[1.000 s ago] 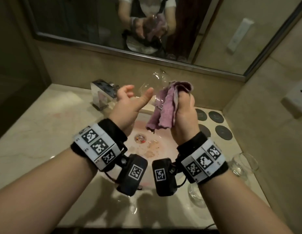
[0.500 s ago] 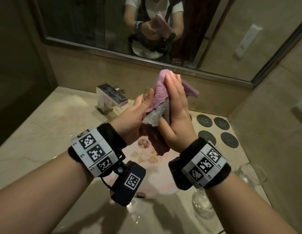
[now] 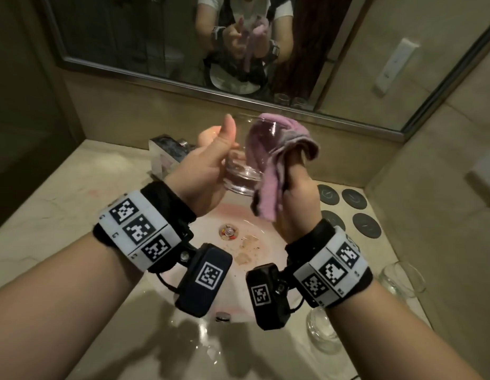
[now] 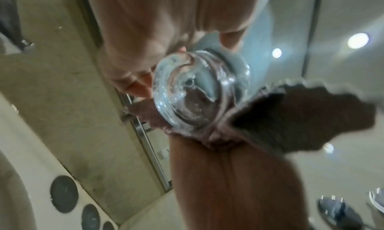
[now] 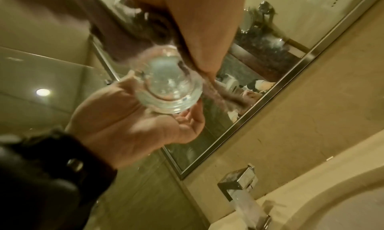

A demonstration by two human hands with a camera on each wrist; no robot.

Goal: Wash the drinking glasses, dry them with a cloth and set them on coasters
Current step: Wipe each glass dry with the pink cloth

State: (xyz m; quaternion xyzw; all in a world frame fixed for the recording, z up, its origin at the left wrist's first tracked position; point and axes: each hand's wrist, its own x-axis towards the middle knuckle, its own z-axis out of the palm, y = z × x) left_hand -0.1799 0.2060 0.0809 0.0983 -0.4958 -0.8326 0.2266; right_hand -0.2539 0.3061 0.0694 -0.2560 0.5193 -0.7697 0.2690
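A clear drinking glass (image 3: 242, 171) is held over the sink, tilted with its mouth up and away from me. My left hand (image 3: 208, 163) grips its lower part from the left, thumb raised. In the right wrist view the glass base (image 5: 169, 87) rests against the left hand's fingers (image 5: 187, 118). My right hand (image 3: 296, 196) grips a pink cloth (image 3: 268, 187). Part of the cloth is pushed into the glass and the rest drapes over the rim. The left wrist view shows the glass base (image 4: 197, 94) with the cloth (image 4: 290, 118) beside it. Several dark round coasters (image 3: 354, 198) lie bare on the counter at right.
The white sink basin (image 3: 255, 259) lies under my hands, with a square chrome faucet (image 3: 167, 152) behind my left hand. Two more clear glasses stand on the counter at right, one (image 3: 402, 278) near the wall and one (image 3: 320, 325) under my right forearm. A mirror spans the back wall.
My right hand has gone from pressing the cloth flat against the glass to gripping the cloth with part of it pushed inside. Both hands came down a little, and the glass now shows.
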